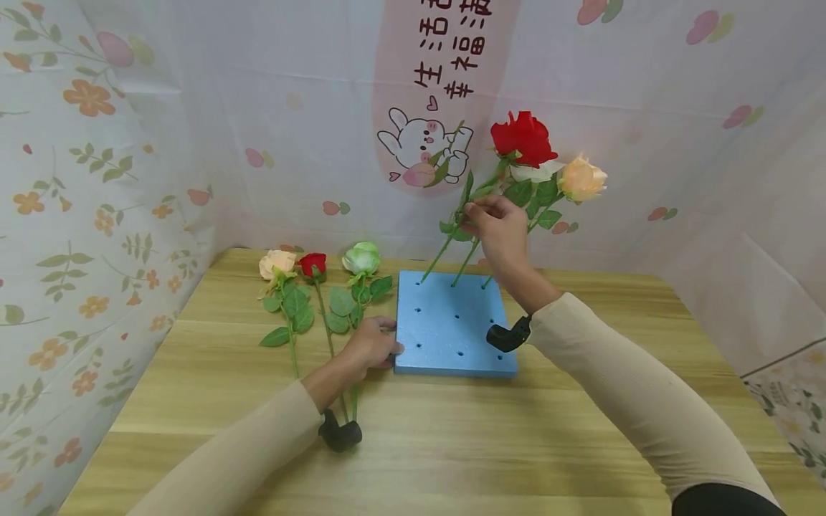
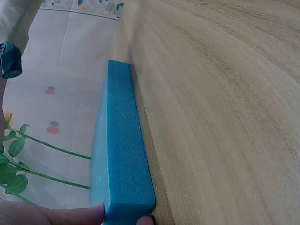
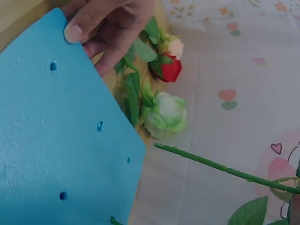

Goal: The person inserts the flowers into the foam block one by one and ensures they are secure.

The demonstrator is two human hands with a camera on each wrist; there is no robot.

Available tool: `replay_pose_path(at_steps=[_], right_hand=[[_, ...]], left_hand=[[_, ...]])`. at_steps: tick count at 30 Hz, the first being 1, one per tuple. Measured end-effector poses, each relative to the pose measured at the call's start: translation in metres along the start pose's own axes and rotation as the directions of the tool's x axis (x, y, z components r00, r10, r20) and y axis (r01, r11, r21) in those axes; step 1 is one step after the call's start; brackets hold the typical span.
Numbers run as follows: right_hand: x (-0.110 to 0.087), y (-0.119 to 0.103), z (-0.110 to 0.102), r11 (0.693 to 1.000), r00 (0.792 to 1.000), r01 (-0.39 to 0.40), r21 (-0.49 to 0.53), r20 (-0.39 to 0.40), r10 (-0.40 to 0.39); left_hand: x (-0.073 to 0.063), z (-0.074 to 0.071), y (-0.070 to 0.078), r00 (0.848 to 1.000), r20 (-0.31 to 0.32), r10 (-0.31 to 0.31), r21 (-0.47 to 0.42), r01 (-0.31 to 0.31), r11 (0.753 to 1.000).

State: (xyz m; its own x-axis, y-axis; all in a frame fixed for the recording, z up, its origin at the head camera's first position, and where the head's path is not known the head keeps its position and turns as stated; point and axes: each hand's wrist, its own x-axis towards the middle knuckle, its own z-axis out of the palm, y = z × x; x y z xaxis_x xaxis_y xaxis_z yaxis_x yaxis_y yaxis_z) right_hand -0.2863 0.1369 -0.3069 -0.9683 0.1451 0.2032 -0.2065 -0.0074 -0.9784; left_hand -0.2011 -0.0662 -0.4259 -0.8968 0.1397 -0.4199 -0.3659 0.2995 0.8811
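Note:
A blue foam board (image 1: 439, 330) with several holes lies on the table. My left hand (image 1: 373, 342) holds its left edge, the thumb (image 3: 75, 33) on top and the fingers beside it. Above the board's far side, my right hand (image 1: 503, 233) pinches the green stem (image 3: 211, 164) of a red rose (image 1: 524, 138). That stem's bare lower end is near the far-left hole; in the right wrist view it appears apart from the board. A white rose (image 1: 538, 172), partly hidden by the red one, and a peach rose (image 1: 583, 179) stand with their stems in far-row holes.
Left of the board, a peach rose (image 1: 277, 264), a smaller red rose (image 1: 313, 264) and a green-white rose (image 1: 361, 258) lie on the wooden table (image 1: 452, 444). My left forearm crosses their stems. A printed cloth (image 1: 290, 107) hangs behind the table.

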Motion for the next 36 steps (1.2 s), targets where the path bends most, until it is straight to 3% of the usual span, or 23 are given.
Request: replay_pose_path(at_steps=[7,14,27,36], right_hand=[[0.006,0.012,0.010,1.000,1.000,0.012,-0.029,-0.014,-0.013],[0.008,0.023,0.020,0.986,1.000,0.005,-0.164,-0.022,-0.009],[0.008,0.028,0.038,0.976,0.998,0.061,-0.208,-0.003,-0.063],[0.012,0.029,0.035,0.970,0.999,0.032,-0.240,-0.031,-0.040]], left_hand=[[0.001,0.001,0.000,1.000,0.001,0.000,-0.003,0.000,1.000],[0.001,0.001,0.000,1.000,-0.003,-0.003,-0.004,0.003,1.000],[0.002,0.001,-0.002,1.000,0.006,0.007,-0.011,-0.007,1.000],[0.002,0.000,-0.002,1.000,0.007,0.008,-0.011,-0.008,1.000]])
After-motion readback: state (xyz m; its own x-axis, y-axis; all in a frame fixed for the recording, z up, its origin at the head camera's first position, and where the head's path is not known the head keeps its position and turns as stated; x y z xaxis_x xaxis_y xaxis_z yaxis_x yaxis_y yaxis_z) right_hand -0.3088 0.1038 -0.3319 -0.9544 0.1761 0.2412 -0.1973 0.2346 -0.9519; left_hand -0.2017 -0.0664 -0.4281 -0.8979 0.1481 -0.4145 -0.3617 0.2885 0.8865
